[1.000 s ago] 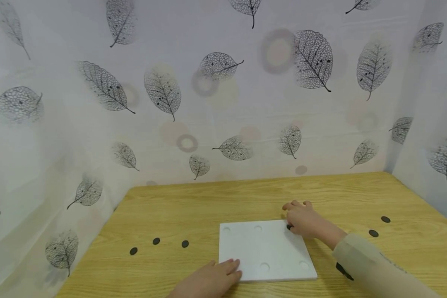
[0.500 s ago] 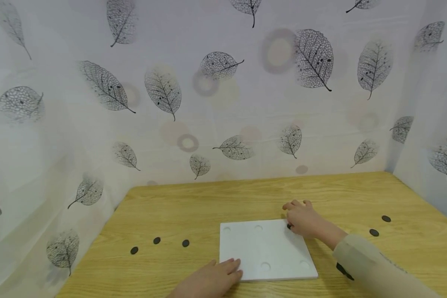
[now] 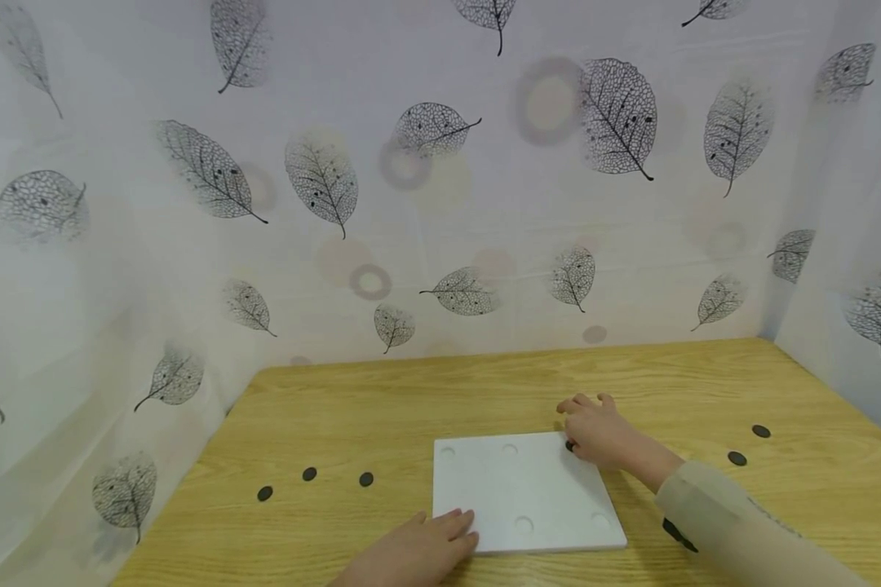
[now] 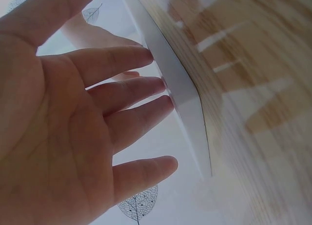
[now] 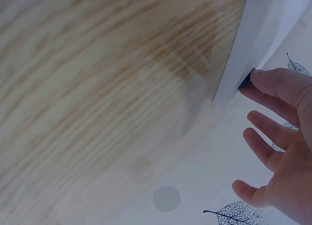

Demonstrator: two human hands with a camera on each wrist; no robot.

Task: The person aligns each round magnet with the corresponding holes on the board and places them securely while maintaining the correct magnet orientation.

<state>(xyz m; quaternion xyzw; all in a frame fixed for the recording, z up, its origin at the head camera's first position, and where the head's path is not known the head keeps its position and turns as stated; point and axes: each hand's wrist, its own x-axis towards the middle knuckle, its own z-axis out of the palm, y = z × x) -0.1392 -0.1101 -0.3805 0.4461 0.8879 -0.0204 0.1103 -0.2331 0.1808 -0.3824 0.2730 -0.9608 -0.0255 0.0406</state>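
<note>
We've got a white board (image 3: 514, 493) flat on the wood desk (image 3: 382, 408), w/ shallow round recesses (image 3: 524, 525) at approx 10, 11, 4 & 6 o'clock. Our L hand (image 3: 414, 550), fingers straight & apart, touches it at 8 o'clock. Our R hand (image 3: 598, 434) pinches a black disc (image 5: 245, 80) at the 1 o'clock corner; it's mostly hidden, so we can't tell if it's seated. Three dark discs (image 3: 309, 474) lie toward 9 o'clock, two others (image 3: 737, 459) near 3. Leaf-print backdrop (image 3: 440, 220) at 12.
</note>
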